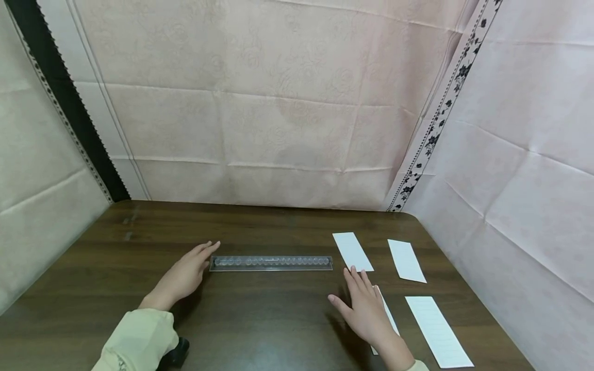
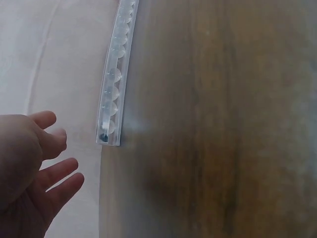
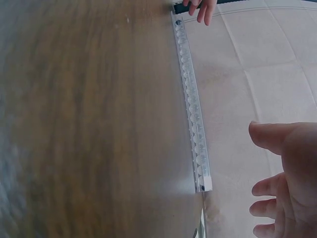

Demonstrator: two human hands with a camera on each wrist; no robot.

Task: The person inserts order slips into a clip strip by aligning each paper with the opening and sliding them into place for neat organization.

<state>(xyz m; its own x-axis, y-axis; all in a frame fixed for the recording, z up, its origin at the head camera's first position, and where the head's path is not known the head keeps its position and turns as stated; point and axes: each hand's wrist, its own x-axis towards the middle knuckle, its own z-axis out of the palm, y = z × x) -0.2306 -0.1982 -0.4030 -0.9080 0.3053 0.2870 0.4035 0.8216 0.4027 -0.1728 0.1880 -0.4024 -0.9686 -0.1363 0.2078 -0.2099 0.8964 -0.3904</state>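
Note:
A long, clear plastic strip [image 1: 271, 263] with a row of round bumps lies across the middle of the wooden table. Just off its left end is my left hand [image 1: 186, 272], fingers extended and holding nothing. The left wrist view shows that hand [image 2: 37, 168] beside the strip's near end [image 2: 113, 109]. My right hand [image 1: 366, 306] is spread beyond the strip's right end, partly covering a white paper slip [image 1: 389, 317]. From the right wrist, the strip [image 3: 190, 99] runs away toward the other hand, and my right thumb and fingers [image 3: 267, 186] are apart with nothing between them.
More white slips lie on the right: one at the back [image 1: 352, 251], one farther right [image 1: 407, 260] and a larger lined one [image 1: 439, 331] nearer the front. Pale cloth [image 1: 278, 113] hangs behind the table [image 1: 260, 319] and along both sides.

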